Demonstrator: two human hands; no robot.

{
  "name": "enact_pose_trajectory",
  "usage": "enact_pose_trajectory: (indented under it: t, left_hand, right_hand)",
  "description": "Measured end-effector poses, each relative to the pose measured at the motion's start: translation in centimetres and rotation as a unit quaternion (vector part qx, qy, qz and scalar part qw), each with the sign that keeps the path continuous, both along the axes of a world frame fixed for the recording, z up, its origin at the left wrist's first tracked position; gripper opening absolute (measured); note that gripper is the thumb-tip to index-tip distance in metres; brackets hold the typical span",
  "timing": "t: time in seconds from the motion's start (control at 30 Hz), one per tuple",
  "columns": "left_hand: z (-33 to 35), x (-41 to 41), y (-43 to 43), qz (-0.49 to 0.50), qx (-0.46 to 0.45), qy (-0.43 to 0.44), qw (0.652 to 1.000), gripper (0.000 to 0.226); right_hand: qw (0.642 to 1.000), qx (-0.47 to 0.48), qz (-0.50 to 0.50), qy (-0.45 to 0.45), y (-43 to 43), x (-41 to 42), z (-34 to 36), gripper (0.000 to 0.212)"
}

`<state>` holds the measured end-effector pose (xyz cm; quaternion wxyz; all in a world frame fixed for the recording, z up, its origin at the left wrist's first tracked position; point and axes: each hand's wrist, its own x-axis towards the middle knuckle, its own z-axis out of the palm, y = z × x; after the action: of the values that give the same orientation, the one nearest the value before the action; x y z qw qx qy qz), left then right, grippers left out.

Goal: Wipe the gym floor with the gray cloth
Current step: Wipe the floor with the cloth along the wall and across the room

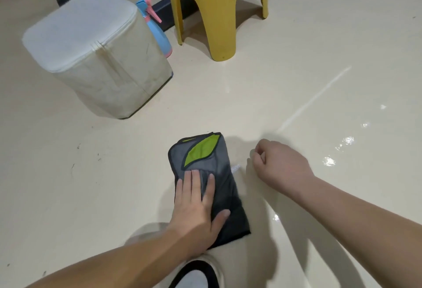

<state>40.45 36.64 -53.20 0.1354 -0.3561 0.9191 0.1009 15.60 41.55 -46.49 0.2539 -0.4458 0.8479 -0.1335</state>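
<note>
The gray cloth (222,173), folded, with a green leaf patch at its far end, lies flat on the glossy cream floor (296,63) in the lower middle of the head view. My left hand (197,210) presses flat on its near half, fingers spread, thumb on the cloth's right side. My right hand (278,164) hovers just right of the cloth with fingers curled into a loose fist, holding nothing I can see. A small white scrap (235,168) lies on the floor between the cloth and that hand.
A cream cube ottoman (91,52) stands at the far left. A blue and pink spray bottle (155,27) leans behind it. A yellow plastic stool (214,6) stands at the far middle. Wet shiny patches (328,160) lie to the right. My shoe (196,275) is at the bottom edge.
</note>
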Motion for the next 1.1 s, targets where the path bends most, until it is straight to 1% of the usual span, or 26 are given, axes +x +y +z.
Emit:
enact_pose_trajectory:
  t: [0.07,0.17,0.27,0.37,0.43,0.53,0.6,0.67,0.7,0.77,0.83,0.93,0.97,1.03,1.07,1.1]
  left_hand:
    - [0.5,-1.9,0.4,-0.054,-0.006,0.009,0.998,0.087]
    - [0.7,-5.7,0.4,-0.140,-0.026,0.007,0.990,0.087]
    - [1.0,-10.5,1.5,-0.215,0.001,0.023,0.976,0.088]
    - [1.0,-16.3,4.3,-0.307,0.017,0.010,0.951,0.089]
    - [0.7,-19.3,6.9,-0.360,0.033,0.027,0.932,0.090]
    - [0.2,-22.3,11.7,-0.440,0.067,0.055,0.894,0.091]
    - [-0.1,-23.7,14.9,-0.484,0.066,0.065,0.870,0.091]
    - [0.2,-24.0,18.1,-0.527,0.055,0.065,0.845,0.090]
    - [0.3,-23.8,19.8,-0.548,0.058,0.057,0.833,0.090]
    - [0.3,-22.7,22.2,-0.565,0.083,0.046,0.820,0.089]
    - [0.5,-21.4,24.7,-0.561,0.109,0.040,0.819,0.089]
    - [1.2,-18.3,29.1,-0.611,0.111,0.012,0.783,0.086]
    - [1.3,-17.5,30.4,-0.624,0.134,0.008,0.770,0.084]
    - [1.2,-16.9,32.7,-0.629,0.216,0.030,0.746,0.074]
    - [1.5,-17.0,33.6,-0.619,0.272,0.038,0.735,0.064]
    - [2.0,-17.4,33.9,-0.594,0.336,0.040,0.730,0.050]
  right_hand:
    - [1.000,-0.001,0.003,0.012,0.9,-0.8,-0.1,0.017]
    - [1.000,-0.010,-0.027,0.014,2.3,-2.6,-0.2,0.017]
    - [0.997,-0.011,-0.078,0.019,4.5,-4.7,-0.5,0.013]
    - [0.986,-0.013,-0.168,0.014,8.6,-7.1,-0.5,0.010]
    - [0.972,-0.018,-0.235,-0.004,12.5,-8.3,-0.3,0.007]
    - [0.938,0.003,-0.347,-0.007,20.4,-9.0,0.4,0.007]
    - [0.913,0.044,-0.405,-0.007,25.4,-8.5,0.9,0.012]
    - [0.893,0.110,-0.436,-0.017,29.5,-7.6,1.6,0.018]
    - [0.884,0.143,-0.445,-0.024,31.4,-6.9,2.0,0.020]
    - [0.879,0.192,-0.435,-0.029,34.5,-5.3,2.3,0.020]
    - [0.892,0.234,-0.387,-0.027,36.4,-3.9,2.4,0.021]
    - [0.903,0.295,-0.311,-0.040,38.9,-1.8,3.2,0.026]
    - [0.903,0.310,-0.294,-0.047,39.8,-1.2,3.3,0.027]
    - [0.901,0.328,-0.280,-0.053,42.0,0.1,3.5,0.027]
    - [0.902,0.317,-0.288,-0.052,43.4,1.0,3.3,0.025]
    - [0.907,0.288,-0.303,-0.048,44.7,1.8,2.9,0.021]
